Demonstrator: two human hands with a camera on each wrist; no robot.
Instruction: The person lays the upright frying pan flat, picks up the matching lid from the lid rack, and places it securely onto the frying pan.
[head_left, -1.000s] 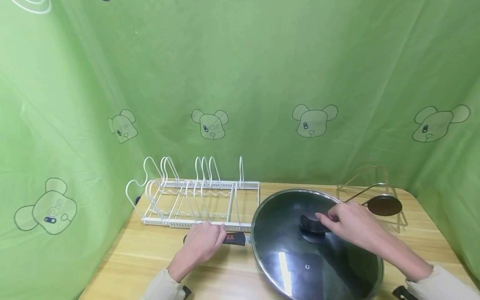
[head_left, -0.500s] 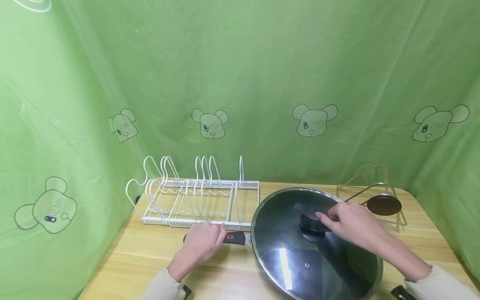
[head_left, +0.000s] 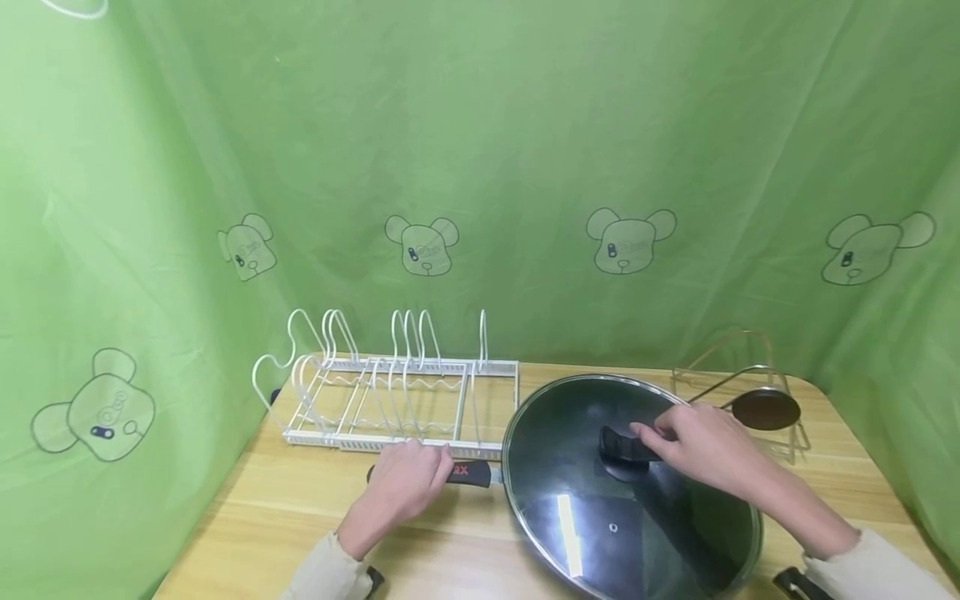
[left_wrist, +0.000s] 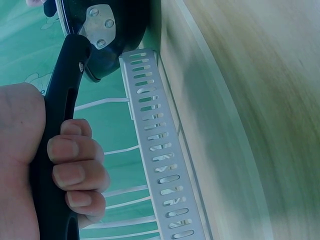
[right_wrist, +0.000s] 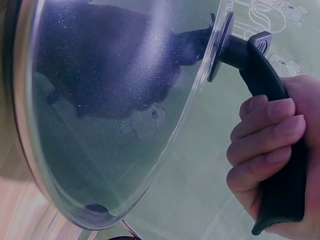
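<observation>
A large dark frying pan stands at the front right of the table, covered by a glass lid with a metal rim. My left hand grips the pan's black handle, which points left; in the left wrist view the fingers curl round it. On the lid's top, my right hand holds the black lid handle, fingers wrapped about it in the right wrist view. The lid sits on the pan's rim.
Behind my left hand lies a white wire rack with upright loops, its perforated rail close beside the pan handle. A copper-coloured wire stand and a small round dark pan-like piece are at the back right. Green curtains surround the wooden table.
Both hands keep their grips, and the pan and lid stay in place. Only the head view has shifted very slightly.
</observation>
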